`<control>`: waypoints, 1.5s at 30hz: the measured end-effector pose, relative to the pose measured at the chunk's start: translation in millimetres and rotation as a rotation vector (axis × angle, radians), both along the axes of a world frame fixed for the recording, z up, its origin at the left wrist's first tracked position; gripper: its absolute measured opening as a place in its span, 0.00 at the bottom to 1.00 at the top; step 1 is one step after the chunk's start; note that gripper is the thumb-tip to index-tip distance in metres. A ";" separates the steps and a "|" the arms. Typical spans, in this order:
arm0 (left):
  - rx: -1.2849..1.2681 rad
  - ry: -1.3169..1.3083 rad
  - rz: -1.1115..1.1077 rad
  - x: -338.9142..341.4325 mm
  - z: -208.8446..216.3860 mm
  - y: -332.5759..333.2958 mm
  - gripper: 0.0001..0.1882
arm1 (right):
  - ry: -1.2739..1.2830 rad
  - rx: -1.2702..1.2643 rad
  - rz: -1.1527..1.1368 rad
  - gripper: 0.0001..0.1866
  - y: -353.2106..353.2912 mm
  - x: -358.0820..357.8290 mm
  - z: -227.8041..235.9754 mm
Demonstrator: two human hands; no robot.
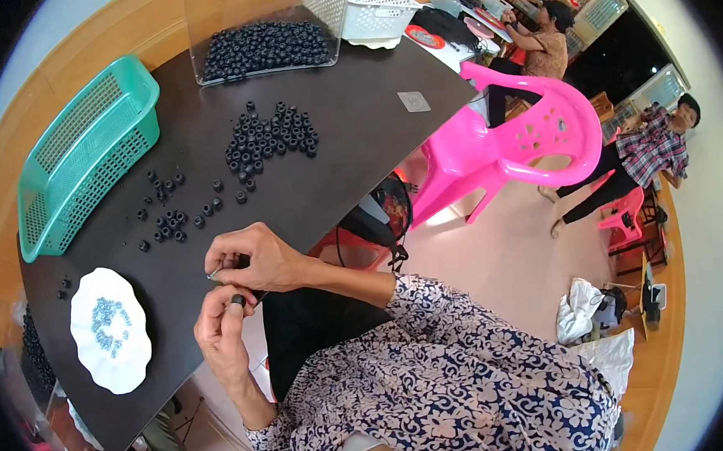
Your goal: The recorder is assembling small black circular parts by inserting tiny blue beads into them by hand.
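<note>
Close together at the table's near edge, my two hands work with their fingers bent. My left hand is closed, with a small black cylindrical piece at its thumb tip. My right hand pinches a thin, shiny thing, too small to make out. Left of them, a white scalloped plate bears many tiny pale-blue bits. Beyond the hands lie loose small black ring-shaped pieces and a bigger heap of the same pieces.
A green plastic basket stands at the table's left edge. At the back are a clear bin of black pieces and a white basket. A pink chair stands right of the table. Two people are farther right.
</note>
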State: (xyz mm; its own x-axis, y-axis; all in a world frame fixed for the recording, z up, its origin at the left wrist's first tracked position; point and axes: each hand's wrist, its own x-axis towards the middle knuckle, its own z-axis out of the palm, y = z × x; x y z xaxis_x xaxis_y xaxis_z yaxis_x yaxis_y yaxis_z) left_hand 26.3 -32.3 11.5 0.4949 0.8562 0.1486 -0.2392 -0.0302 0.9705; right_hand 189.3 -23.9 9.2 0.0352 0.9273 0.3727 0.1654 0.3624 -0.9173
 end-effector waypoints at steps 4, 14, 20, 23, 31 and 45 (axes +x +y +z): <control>-0.001 0.011 -0.028 -3.0 -4.5 0.8 0.08 | 0.025 -0.018 0.002 0.04 -2.0 2.0 -0.8; 0.054 0.084 0.017 2.7 -4.4 1.7 0.07 | 0.031 0.021 -0.018 0.04 -0.5 1.8 5.3; 0.039 0.118 -0.019 1.4 -4.9 2.2 0.07 | 0.040 0.022 -0.039 0.04 -2.3 2.4 5.4; 0.034 0.130 -0.033 -2.8 -1.1 3.8 0.08 | 0.072 -0.027 0.021 0.04 -3.2 3.6 8.2; 0.007 0.095 -0.100 -2.5 -7.0 7.1 0.09 | 0.146 -0.019 0.024 0.05 -1.3 5.7 2.1; 0.013 0.112 -0.012 0.4 -8.6 4.9 0.10 | 0.166 0.062 0.008 0.05 -1.0 6.1 -0.4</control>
State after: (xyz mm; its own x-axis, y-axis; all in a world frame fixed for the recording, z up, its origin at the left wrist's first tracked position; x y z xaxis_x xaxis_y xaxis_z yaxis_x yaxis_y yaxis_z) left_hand 26.7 -27.4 2.9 0.5194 0.8484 0.1025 -0.1294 -0.0405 0.9908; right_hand 195.3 -24.9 8.7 0.0936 0.9032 0.4189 0.0100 0.4199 -0.9075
